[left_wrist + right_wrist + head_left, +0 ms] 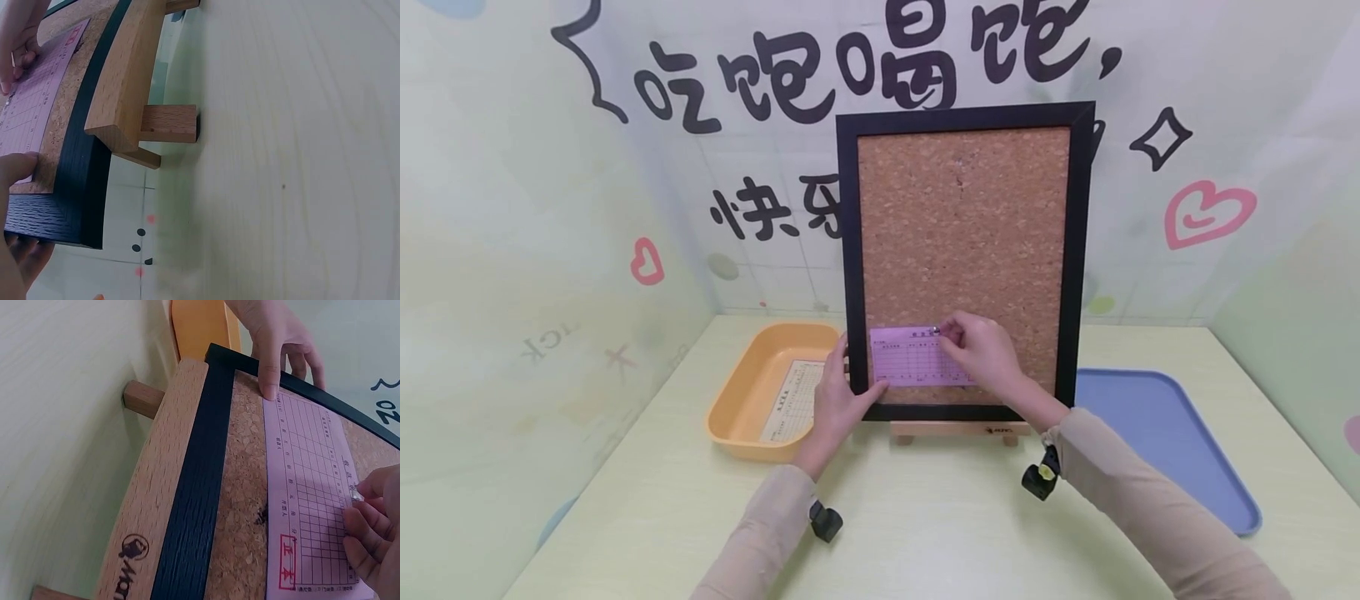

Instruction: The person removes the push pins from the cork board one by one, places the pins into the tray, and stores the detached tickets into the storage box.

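Note:
A pink printed receipt slip (910, 358) lies flat against the lower part of a black-framed cork board (962, 225). My left hand (837, 392) grips the board's left edge, fingers behind the frame and thumb pressing the slip's lower left corner. With thumb and fingertips, my right hand (985, 350) pinches a small shiny push pin (936, 331) at the slip's top edge. In the right wrist view, the pin shows only partly between the fingers, so its point is hidden. A red stamp box marks the slip's lower right corner.
The board stands on a wooden easel (131, 69) with short feet. To its left is an orange tray (737, 408) holding a cream printed slip (790, 400). A blue tray (1157, 433) lies to the right. Behind hangs a printed backdrop (760, 275).

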`<state>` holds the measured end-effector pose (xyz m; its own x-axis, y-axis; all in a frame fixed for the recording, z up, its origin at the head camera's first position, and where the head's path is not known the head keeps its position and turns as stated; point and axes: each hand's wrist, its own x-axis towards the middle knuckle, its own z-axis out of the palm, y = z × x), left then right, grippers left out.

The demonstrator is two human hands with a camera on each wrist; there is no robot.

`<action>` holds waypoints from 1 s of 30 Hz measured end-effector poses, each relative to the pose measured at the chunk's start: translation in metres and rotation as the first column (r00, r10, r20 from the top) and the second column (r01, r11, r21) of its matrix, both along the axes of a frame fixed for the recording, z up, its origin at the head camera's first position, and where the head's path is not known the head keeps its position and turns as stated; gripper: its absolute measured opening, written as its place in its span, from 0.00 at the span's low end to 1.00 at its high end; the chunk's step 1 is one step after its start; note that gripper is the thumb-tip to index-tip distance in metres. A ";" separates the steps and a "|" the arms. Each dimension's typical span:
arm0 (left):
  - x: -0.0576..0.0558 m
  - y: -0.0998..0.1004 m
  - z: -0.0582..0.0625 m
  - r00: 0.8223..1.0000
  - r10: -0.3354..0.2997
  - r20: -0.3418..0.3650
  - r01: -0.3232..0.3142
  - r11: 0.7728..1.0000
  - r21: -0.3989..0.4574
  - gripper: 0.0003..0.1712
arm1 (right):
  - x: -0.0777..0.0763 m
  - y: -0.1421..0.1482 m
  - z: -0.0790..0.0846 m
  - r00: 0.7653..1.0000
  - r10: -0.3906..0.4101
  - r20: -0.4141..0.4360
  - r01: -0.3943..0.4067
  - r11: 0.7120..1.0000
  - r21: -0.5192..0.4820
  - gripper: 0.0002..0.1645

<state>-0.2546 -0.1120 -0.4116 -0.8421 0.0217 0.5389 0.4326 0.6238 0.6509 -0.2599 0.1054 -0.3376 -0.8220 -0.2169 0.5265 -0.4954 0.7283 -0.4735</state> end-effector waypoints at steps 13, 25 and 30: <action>-0.001 0.001 -0.001 1.000 -0.006 -0.008 0.006 1.000 0.004 0.52 | -0.003 -0.008 -0.005 0.991 -0.076 -0.109 0.076 0.997 -0.005 0.03; -0.001 0.001 -0.001 1.000 -0.012 -0.003 0.012 1.000 0.011 0.52 | -0.006 -0.008 -0.012 0.984 -0.075 -0.160 0.066 0.996 -0.066 0.03; -0.001 0.000 -0.002 1.000 -0.011 -0.004 0.011 1.000 0.008 0.52 | -0.007 -0.009 -0.012 0.984 -0.073 -0.165 0.061 0.995 -0.077 0.03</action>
